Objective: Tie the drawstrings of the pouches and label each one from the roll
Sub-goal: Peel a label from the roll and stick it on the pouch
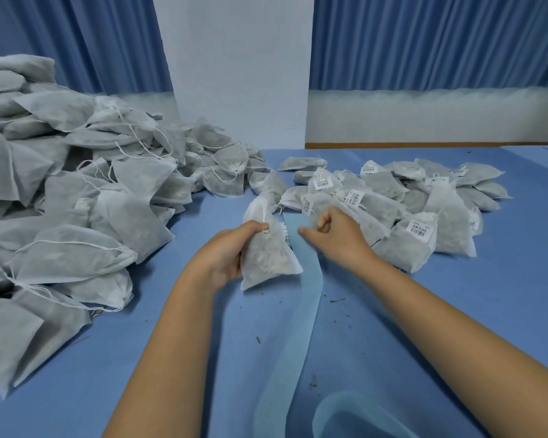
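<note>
The held pouch (268,257), a white translucent non-woven bag, sits just left of centre frame above the blue table (456,311). It contains loose pale and grey-brown material, and its neck is gathered, with the open collar flaring above. The unlabelled pile (76,200) fills the left side of the frame. These pouches are filled with the same dark contents, and white drawstrings trail loose from several. The labelled pile (408,200) lies right of centre, where many pouches carry a white barcode sticker. The left hand (227,252) grips the held pouch from the left side, with the thumb at the gathered neck and the fingers wrapped behind the body. The right hand (332,235) lies just right of the pouch with its fingers curled and the thumb extended toward the upper end of the liner strip (301,279). It cannot be determined whether this hand pinches anything. The pale blue liner strip runs from between the hands toward the lower frame and curls into a loop at the lower right. A label (287,236) shows only as a narrow printed sliver between the pouch edge and the strip. The print on all stickers is too small to read. The lower left pouches and both forearms are cut off by the frame edges. Dark specks (337,300) are scattered on the table.
</note>
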Motion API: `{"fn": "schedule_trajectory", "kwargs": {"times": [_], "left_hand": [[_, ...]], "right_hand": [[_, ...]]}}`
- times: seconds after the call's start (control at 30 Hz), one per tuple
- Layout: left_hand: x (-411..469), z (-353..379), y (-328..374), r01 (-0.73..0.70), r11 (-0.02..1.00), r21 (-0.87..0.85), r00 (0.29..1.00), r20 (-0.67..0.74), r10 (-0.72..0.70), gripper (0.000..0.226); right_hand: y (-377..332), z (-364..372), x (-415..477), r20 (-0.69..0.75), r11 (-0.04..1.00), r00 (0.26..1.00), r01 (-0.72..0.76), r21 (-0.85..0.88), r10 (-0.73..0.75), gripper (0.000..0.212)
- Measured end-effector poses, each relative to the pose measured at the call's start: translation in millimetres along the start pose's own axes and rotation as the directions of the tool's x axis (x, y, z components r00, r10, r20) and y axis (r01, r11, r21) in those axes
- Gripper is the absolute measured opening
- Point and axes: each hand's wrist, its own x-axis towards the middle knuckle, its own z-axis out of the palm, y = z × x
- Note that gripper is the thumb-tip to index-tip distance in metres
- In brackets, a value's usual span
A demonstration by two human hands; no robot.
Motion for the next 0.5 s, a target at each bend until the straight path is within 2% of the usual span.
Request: {"fn": "schedule_trajectory", "kwargs": {"times": [0.1,0.17,0.27,0.33,0.4,0.47,0.5], "left_hand": [[0,-2,-1,0.048,0.995,-0.09,0.994,0.097,-0.039,0.026],[0,-5,-2,0.078,0.986,-0.146,0.986,0.159,-0.054,0.025],[1,-7,-3,0.107,0.976,-0.189,0.975,0.211,-0.067,0.03],[3,-8,-4,0.116,0.971,-0.21,0.968,0.241,-0.064,0.039],[6,-8,-6,0.129,0.958,-0.256,0.961,0.27,-0.058,0.035],[7,-8,-8,0.137,0.946,-0.294,0.958,0.284,-0.051,0.029],[8,-8,-10,0.135,0.945,-0.297,0.956,0.289,-0.045,0.028]], "right_hand": [[2,-1,0,0.2,0.988,0.979,-0.053,0.142,0.024,0.034],[2,-5,-1,0.364,0.979,0.931,-0.063,0.193,-0.011,0.033],[3,-11,-4,0.543,0.984,0.838,-0.04,0.172,-0.061,0.03],[5,-13,-5,0.605,0.986,0.793,-0.031,0.164,-0.075,0.032],[5,-14,-5,0.633,0.987,0.769,-0.014,0.157,-0.09,0.034],[5,-14,-5,0.622,0.99,0.778,-0.001,0.142,-0.089,0.033],[4,-13,-5,0.573,0.992,0.814,0.026,0.125,-0.094,0.031]]}}
